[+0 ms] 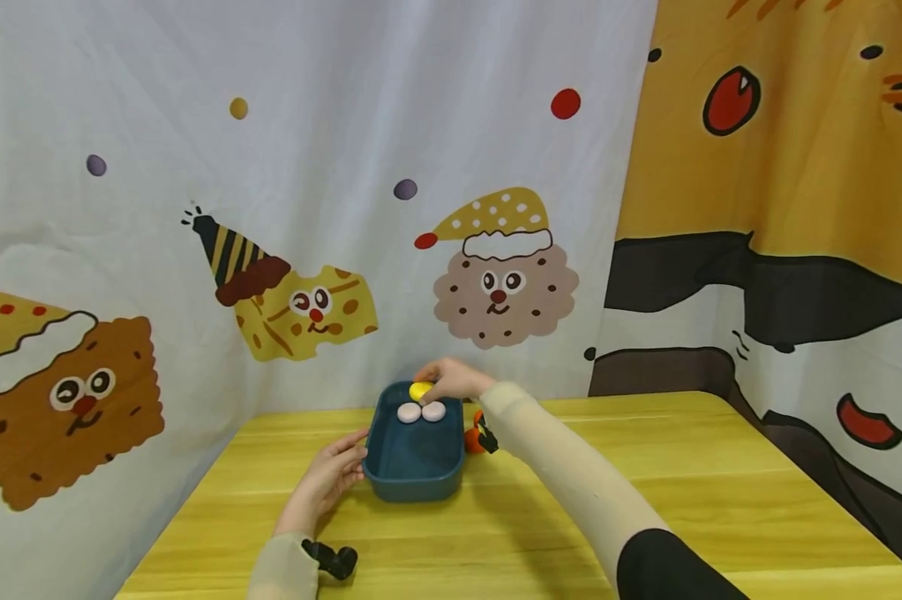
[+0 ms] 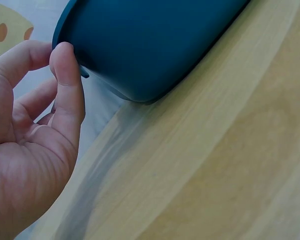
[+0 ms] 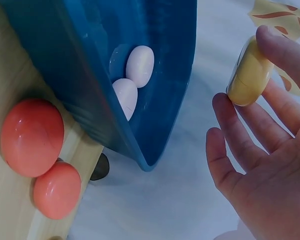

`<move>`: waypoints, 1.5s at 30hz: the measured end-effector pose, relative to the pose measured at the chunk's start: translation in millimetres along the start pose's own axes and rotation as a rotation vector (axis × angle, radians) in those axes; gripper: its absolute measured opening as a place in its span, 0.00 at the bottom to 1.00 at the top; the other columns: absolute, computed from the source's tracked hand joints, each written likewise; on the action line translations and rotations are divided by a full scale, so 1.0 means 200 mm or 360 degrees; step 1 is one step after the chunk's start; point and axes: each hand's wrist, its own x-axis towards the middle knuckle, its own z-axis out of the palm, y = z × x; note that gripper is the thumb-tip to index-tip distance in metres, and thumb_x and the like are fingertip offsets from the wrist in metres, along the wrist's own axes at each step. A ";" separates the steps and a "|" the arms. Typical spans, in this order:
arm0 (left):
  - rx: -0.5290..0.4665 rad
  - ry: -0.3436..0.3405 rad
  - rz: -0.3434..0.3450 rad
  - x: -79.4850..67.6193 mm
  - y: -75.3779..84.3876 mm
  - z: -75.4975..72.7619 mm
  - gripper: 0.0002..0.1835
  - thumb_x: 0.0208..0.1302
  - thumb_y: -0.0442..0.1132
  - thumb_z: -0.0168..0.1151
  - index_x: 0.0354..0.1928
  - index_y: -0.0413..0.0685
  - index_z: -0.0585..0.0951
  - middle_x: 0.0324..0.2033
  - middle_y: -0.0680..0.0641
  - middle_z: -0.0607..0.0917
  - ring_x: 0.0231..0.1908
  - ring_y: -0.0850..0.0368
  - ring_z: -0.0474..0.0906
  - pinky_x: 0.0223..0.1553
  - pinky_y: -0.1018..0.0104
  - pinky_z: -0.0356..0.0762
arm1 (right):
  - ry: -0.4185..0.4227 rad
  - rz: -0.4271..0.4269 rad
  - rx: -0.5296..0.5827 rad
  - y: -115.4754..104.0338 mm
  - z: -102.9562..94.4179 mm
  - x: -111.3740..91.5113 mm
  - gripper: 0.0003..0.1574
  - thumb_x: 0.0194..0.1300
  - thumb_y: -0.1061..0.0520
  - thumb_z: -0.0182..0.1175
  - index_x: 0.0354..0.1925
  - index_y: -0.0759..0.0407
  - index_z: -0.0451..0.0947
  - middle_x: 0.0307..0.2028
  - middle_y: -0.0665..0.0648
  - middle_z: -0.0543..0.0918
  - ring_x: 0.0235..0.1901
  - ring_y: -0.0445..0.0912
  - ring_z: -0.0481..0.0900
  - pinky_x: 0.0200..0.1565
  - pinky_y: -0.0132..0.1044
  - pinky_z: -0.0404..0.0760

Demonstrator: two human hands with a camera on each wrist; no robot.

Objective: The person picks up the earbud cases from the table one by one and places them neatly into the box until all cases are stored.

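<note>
A dark teal rectangular bin [image 1: 413,487] with rounded corners stands on the table. My left hand [image 1: 333,475] is at its left side, and in the left wrist view the thumb [image 2: 67,70] and a finger pinch the rim. Over the bin's far end, my right hand [image 1: 454,379] holds a smooth yellow oval piece [image 3: 250,72] between thumb and fingertips. Two pale pink rounded pieces, one on the left [image 1: 409,412] and one on the right [image 1: 433,411], lie side by side inside the bin.
Two glossy orange-red rounded pieces, a larger [image 3: 32,137] and a smaller [image 3: 57,190], sit on the wood-grain table [image 1: 571,492] close to the bin's right side. A printed curtain [image 1: 331,125] hangs right behind the table's far edge.
</note>
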 end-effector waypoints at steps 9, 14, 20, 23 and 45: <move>0.0020 -0.0020 0.0004 0.00 -0.02 0.04 0.29 0.69 0.32 0.57 0.70 0.37 0.64 0.31 0.50 0.77 0.23 0.63 0.73 0.30 0.71 0.78 | 0.0018 0.0018 -0.0012 0.04 0.02 0.01 0.31 0.58 0.57 0.69 0.60 0.61 0.76 0.56 0.58 0.79 0.55 0.51 0.75 0.54 0.41 0.76; -0.0022 -0.0016 0.0018 0.01 -0.03 0.05 0.29 0.68 0.31 0.57 0.70 0.36 0.65 0.29 0.50 0.76 0.22 0.63 0.73 0.29 0.71 0.78 | 0.0015 0.0009 -0.0046 0.04 0.03 0.03 0.31 0.59 0.55 0.68 0.60 0.62 0.76 0.57 0.58 0.78 0.56 0.51 0.75 0.54 0.42 0.76; -0.0001 -0.0025 0.0015 0.01 -0.04 0.04 0.30 0.68 0.33 0.57 0.70 0.37 0.64 0.30 0.50 0.76 0.24 0.62 0.73 0.31 0.70 0.78 | 0.0028 -0.0029 -0.0050 0.03 0.05 0.07 0.28 0.58 0.55 0.69 0.57 0.59 0.79 0.54 0.57 0.80 0.54 0.50 0.76 0.53 0.40 0.76; -0.0008 -0.0036 0.0010 0.00 -0.05 0.04 0.30 0.69 0.33 0.57 0.71 0.37 0.64 0.30 0.50 0.76 0.24 0.62 0.73 0.30 0.71 0.78 | 0.0029 -0.0039 -0.0023 0.03 0.07 0.08 0.28 0.58 0.56 0.70 0.57 0.61 0.79 0.53 0.57 0.80 0.52 0.50 0.77 0.52 0.40 0.77; 0.0036 -0.0018 0.0038 -0.01 -0.01 0.00 0.31 0.68 0.36 0.59 0.70 0.37 0.64 0.32 0.49 0.77 0.25 0.61 0.74 0.32 0.69 0.79 | 0.0109 0.0103 0.0135 0.00 0.15 0.15 0.31 0.57 0.61 0.69 0.59 0.65 0.76 0.57 0.61 0.78 0.55 0.53 0.75 0.52 0.42 0.77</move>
